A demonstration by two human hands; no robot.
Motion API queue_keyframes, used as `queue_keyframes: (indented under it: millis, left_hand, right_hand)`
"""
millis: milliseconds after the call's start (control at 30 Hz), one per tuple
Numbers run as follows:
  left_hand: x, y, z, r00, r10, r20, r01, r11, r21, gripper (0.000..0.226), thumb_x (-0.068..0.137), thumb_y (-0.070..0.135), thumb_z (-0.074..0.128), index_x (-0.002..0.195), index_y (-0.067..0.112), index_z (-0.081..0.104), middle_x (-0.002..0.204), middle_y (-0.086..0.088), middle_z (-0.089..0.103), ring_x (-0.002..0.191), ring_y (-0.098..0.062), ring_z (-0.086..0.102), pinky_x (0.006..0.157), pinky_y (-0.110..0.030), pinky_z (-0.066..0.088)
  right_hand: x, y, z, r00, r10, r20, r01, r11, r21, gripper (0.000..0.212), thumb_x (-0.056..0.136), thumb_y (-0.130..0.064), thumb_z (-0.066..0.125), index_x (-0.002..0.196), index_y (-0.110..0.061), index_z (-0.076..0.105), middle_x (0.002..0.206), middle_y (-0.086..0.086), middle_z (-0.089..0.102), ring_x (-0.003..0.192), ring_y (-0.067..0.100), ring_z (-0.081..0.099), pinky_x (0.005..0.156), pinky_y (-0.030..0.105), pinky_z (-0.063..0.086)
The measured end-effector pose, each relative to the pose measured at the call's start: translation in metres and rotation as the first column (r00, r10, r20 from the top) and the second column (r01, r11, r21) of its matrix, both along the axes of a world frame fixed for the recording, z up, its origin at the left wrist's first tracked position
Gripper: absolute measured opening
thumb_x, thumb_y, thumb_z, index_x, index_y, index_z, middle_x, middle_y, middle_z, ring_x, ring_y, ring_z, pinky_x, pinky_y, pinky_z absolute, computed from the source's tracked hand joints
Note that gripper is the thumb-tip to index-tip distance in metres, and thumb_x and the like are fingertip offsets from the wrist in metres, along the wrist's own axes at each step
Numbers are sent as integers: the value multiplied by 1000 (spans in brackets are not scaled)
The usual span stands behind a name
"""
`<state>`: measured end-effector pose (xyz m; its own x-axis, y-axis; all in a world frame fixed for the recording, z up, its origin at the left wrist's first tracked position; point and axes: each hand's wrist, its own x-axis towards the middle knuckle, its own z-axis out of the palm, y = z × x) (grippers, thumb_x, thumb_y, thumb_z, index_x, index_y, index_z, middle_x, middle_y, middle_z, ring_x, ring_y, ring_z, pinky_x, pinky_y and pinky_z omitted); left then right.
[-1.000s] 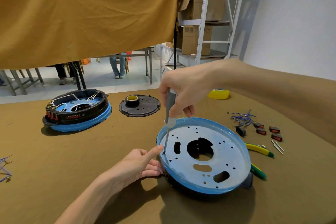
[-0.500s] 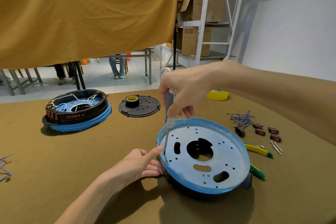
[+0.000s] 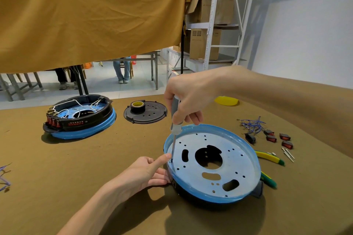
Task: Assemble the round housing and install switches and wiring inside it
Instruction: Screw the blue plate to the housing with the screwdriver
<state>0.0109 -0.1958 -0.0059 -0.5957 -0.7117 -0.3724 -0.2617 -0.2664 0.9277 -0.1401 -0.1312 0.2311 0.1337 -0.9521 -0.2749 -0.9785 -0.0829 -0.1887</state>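
A round housing (image 3: 236, 160) with a blue rim and a perforated grey plate lies in front of me on the brown table. My right hand (image 3: 188, 96) grips a grey-handled screwdriver (image 3: 174, 120) held upright, its tip down at a hole near the plate's left edge. My left hand (image 3: 145, 172) rests against the housing's left side, thumb touching the rim beside the screwdriver tip, fingers under the edge. Several red-and-black switches (image 3: 277, 138) and a bundle of blue wires (image 3: 251, 125) lie to the right.
A second housing (image 3: 80, 116) with switches and white wiring stands at the back left. A black perforated lid (image 3: 150, 115) carries a roll of tape (image 3: 138, 106). Yellow-green pliers (image 3: 269, 158), small metal pins (image 3: 287, 153) and a yellow dish (image 3: 227, 100) lie right. Loose wires (image 3: 4, 176) lie far left.
My right hand has shifted slightly on the screwdriver handle while the tip stays at the same hole. My left hand and the housing have not moved.
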Motion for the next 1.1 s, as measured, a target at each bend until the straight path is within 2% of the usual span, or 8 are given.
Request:
queue_keyframes:
  millis: [67, 200, 267, 433, 633, 733, 867, 1100]
  left_hand:
    - [-2, 0, 2, 1000, 17, 7, -17, 1000, 14, 126, 47, 65, 82, 148, 10, 33, 87, -15, 79, 85, -26, 79, 68, -31, 64]
    - [-2, 4, 6, 999, 46, -10, -46, 998, 32, 81, 37, 68, 83, 89, 15, 50, 88, -17, 79, 84, -26, 79, 65, -29, 63]
    - [-1, 7, 7, 997, 61, -40, -60, 998, 34, 77, 40, 67, 84, 87, 15, 51, 90, -19, 79, 86, -27, 79, 67, -30, 64]
    - [-3, 15, 10, 985, 147, -85, -143, 989, 47, 75, 48, 63, 84, 94, 11, 55, 89, -19, 79, 87, -28, 79, 68, -32, 65]
    - [-8, 18, 13, 959, 250, -135, -241, 967, 76, 62, 56, 55, 86, 93, 19, 51, 90, -19, 77, 85, -28, 79, 66, -35, 64]
    - [-15, 19, 15, 967, 224, -119, -220, 975, 42, 46, 68, 40, 88, 92, 19, 55, 100, -15, 68, 96, -29, 73, 73, -37, 62]
    - [-16, 10, 12, 940, 309, -144, -301, 951, 74, 27, 83, 19, 79, 94, 18, 55, 98, -13, 64, 93, -27, 69, 67, -35, 58]
    - [-5, -6, 2, 911, 387, -141, -379, 922, 80, 47, 87, 23, 74, 126, 14, 49, 100, -6, 64, 96, -23, 68, 68, -33, 55]
  right_hand:
    - [0, 1, -1, 1000, 2, -2, -2, 1000, -4, 20, 91, -22, 76, 96, -4, 67, 73, 9, 77, 60, 22, 75, 49, 18, 53]
    - [-14, 13, 0, 999, -10, 51, 12, 999, -41, 20, 91, -23, 77, 94, -5, 68, 74, 9, 77, 62, 22, 75, 52, 21, 55]
    - [-37, 27, 6, 977, -59, 204, 80, 992, -100, 19, 90, -19, 78, 94, -4, 68, 77, 12, 77, 64, 23, 75, 55, 25, 57]
    - [-115, 79, -30, 641, -146, 754, 460, 859, -225, 26, 85, -6, 80, 100, 5, 61, 88, 20, 77, 76, 28, 76, 63, 25, 61]
    - [-165, 112, -141, 344, -304, 888, 752, 656, -67, 31, 83, -1, 77, 84, -9, 47, 80, 26, 69, 64, 30, 65, 63, 39, 54]
    - [-184, 118, -178, 376, -317, 871, 832, 529, -167, 33, 88, -12, 76, 84, -13, 43, 80, 15, 62, 60, 23, 50, 59, 35, 41]
    - [-197, 120, -214, 490, -372, 788, 853, 390, -346, 19, 96, -27, 69, 101, -25, 51, 100, -1, 65, 90, 20, 62, 72, 33, 45]
    - [-212, 95, -222, 723, -526, 448, 691, 530, -493, 25, 97, -22, 68, 116, -19, 52, 111, 3, 64, 99, 24, 54, 83, 40, 46]
